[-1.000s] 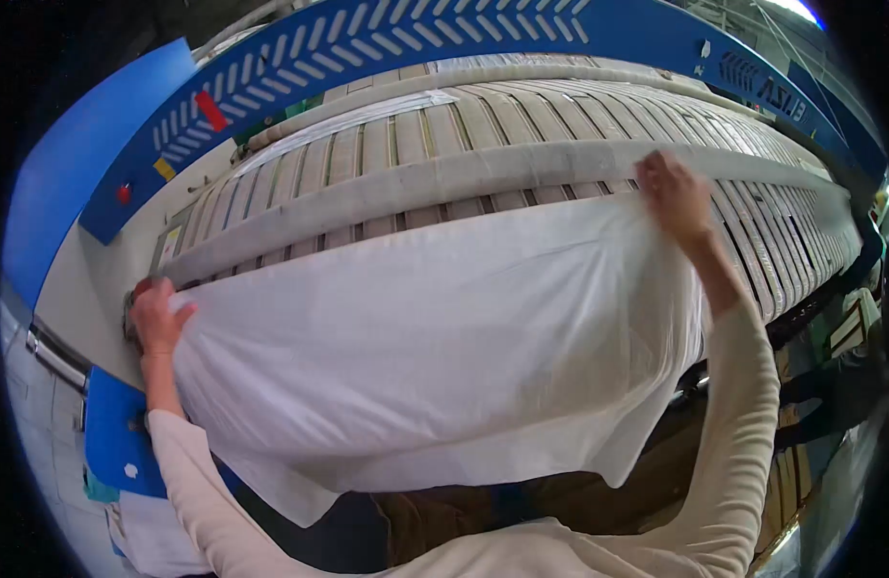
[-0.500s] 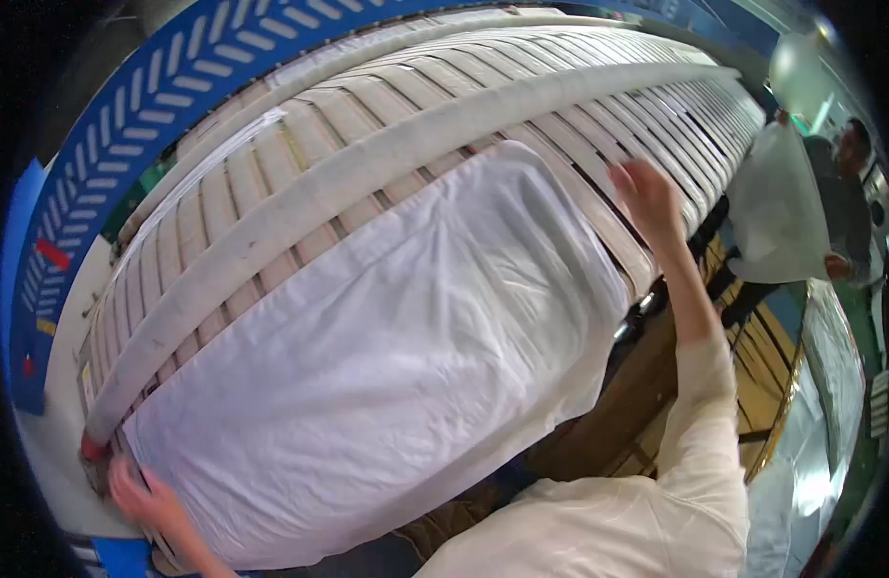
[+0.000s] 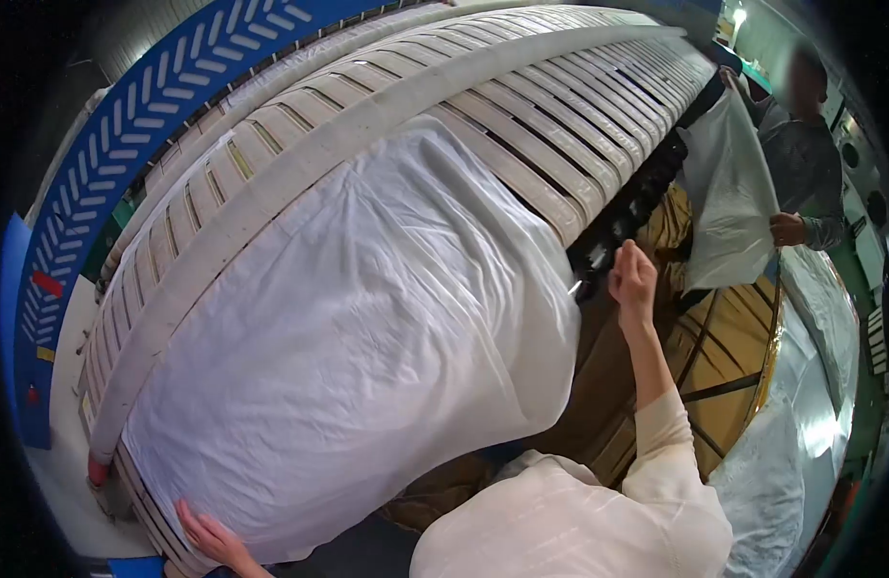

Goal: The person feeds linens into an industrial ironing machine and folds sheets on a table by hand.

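A white cloth (image 3: 358, 337) lies over the slatted belts (image 3: 550, 144) of a large machine, its far edge at a long pale roller (image 3: 223, 222) and its near edge hanging down. My left hand (image 3: 211, 533) rests on the cloth's near left part, fingers extended and holding nothing. Raised to the right of the cloth, clear of it, is my right hand (image 3: 634, 275), its fingers bent together; whether anything small is between them cannot be made out.
A co-worker (image 3: 801, 144) stands at the right, holding up another white cloth (image 3: 729, 193). Below that is a brown-lined bin (image 3: 724, 356) with pale plastic sheeting (image 3: 801, 385) beside it. A blue perforated beam (image 3: 127, 125) arches over the machine's left side.
The view has turned right. Both my hands have let go of the cloth's far edge; my left moved down onto it, my right moved off to the right. The co-worker has come into view.
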The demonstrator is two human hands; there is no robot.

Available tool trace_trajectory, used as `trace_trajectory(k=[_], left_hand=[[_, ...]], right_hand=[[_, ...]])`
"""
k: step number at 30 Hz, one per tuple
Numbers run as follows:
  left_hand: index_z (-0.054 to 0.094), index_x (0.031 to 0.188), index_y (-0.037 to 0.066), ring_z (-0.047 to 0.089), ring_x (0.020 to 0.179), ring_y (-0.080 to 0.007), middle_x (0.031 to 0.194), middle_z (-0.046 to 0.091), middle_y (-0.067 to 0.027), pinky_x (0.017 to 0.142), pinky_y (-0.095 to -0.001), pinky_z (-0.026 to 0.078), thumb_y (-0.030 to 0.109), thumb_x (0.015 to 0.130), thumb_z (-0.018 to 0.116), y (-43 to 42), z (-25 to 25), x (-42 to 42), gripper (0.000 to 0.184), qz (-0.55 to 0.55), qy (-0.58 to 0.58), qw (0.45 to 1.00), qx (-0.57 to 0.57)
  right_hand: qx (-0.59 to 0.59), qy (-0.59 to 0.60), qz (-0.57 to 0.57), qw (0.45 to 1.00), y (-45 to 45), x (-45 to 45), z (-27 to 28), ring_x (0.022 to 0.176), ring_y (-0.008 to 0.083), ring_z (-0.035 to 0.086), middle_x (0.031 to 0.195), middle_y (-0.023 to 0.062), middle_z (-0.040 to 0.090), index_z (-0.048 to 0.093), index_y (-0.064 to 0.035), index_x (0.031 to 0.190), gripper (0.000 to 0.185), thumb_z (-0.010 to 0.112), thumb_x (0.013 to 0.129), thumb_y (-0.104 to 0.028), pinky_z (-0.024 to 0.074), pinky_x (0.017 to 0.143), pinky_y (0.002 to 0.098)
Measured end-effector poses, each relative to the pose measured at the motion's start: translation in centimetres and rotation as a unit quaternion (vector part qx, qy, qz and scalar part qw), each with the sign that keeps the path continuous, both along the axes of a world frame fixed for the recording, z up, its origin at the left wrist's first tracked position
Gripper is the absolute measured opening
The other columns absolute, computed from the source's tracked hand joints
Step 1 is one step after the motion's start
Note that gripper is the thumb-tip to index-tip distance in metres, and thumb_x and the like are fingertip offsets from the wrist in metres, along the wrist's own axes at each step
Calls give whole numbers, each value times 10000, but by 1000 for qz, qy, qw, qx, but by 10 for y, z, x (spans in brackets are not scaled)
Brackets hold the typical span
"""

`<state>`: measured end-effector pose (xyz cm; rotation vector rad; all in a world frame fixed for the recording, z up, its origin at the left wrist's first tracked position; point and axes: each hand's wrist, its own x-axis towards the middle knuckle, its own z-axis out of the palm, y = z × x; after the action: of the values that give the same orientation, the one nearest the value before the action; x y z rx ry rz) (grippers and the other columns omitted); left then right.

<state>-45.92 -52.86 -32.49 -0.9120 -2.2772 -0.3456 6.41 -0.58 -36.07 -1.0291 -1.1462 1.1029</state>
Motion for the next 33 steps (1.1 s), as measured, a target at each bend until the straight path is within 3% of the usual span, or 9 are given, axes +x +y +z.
trace_trajectory(k=[4, 6, 9, 13, 16, 20, 24, 28, 33], left_hand=[[493, 1314, -1, 442, 1275, -354, 1357, 501, -177, 1026, -449, 348, 205, 986, 417, 10, 10, 7, 394, 35, 27, 999, 15], [483, 1328, 3, 415, 1303, -346, 1368, 493, -171, 1034, -457, 337, 206, 988, 399, 20, 19, 23, 404, 108, 147, 981, -61], [454, 1356, 17, 358, 1349, -339, 1397, 468, -163, 1061, -478, 296, 200, 968, 418, 56, 49, 71, 430, -59, 76, 995, -14], [400, 1398, 57, 314, 1376, -345, 1458, 402, -142, 1106, -483, 221, 269, 960, 401, 82, 32, 87, 487, -20, -37, 994, -100], [390, 1409, 61, 314, 1379, -341, 1472, 393, -122, 1101, -489, 226, 307, 965, 374, 79, 25, 71, 508, -73, 1, 994, -76], [397, 1405, 49, 313, 1384, -332, 1479, 389, -119, 1103, -487, 224, 356, 975, 357, 82, 38, 82, 530, -37, 21, 995, -91], [443, 1355, 17, 381, 1336, -344, 1409, 457, -166, 1088, -463, 266, 373, 982, 384, 121, 55, 176, 519, -108, 141, 980, -88], [472, 1335, 23, 436, 1286, -357, 1388, 480, -138, 1034, -475, 344, 327, 1015, 381, 156, 16, 181, 451, -191, 262, 941, -99], [606, 1199, 92, 551, 1127, -286, 1228, 598, -73, 923, -440, 430, 738, 875, 340, 164, 19, 163, 770, -199, 309, 928, -57]], right_hand=[[-123, -63, 88, 986, -3, -17, -28, 704, 112, 614, 710, 29, 631, 666, -45, 870, 600, 432, 949, -593, 429, 599, 220], [-97, -19, 117, 988, -15, -35, -36, 701, 80, 559, 698, -14, 594, 674, -35, 901, 546, 474, 954, -541, 387, 595, 212], [9, -86, 167, 982, -18, -35, -29, 620, 39, 462, 670, -68, 531, 671, -38, 894, 441, 528, 965, -449, 320, 545, 206], [99, 33, 62, 993, 2, -24, -2, 544, 11, 336, 621, -102, 439, 590, -58, 742, 372, 561, 974, -347, 232, 485, 207], [0, -52, 56, 997, 25, -28, -37, 552, 12, 340, 607, -105, 435, 566, -40, 691, 425, 554, 977, -354, 239, 486, 222], [103, -125, -63, 985, 27, -36, -50, 545, 76, 390, 555, -12, 435, 522, -48, 622, 465, 559, 966, -360, 304, 510, 260], [169, -392, -266, 864, 19, -48, -61, 668, 300, 597, 763, 148, 621, 619, -49, 862, 206, 640, 871, -253, 475, 620, 392], [29, -318, -116, 941, -22, -25, -111, 804, 335, 637, 864, 152, 652, 636, -57, 965, 210, 701, 798, -167, 509, 711, 439], [117, -466, -48, 876, -155, 75, -171, 779, 284, 627, 769, 84, 635, 649, -93, 824, 108, 710, 774, -167, 494, 673, 414]])
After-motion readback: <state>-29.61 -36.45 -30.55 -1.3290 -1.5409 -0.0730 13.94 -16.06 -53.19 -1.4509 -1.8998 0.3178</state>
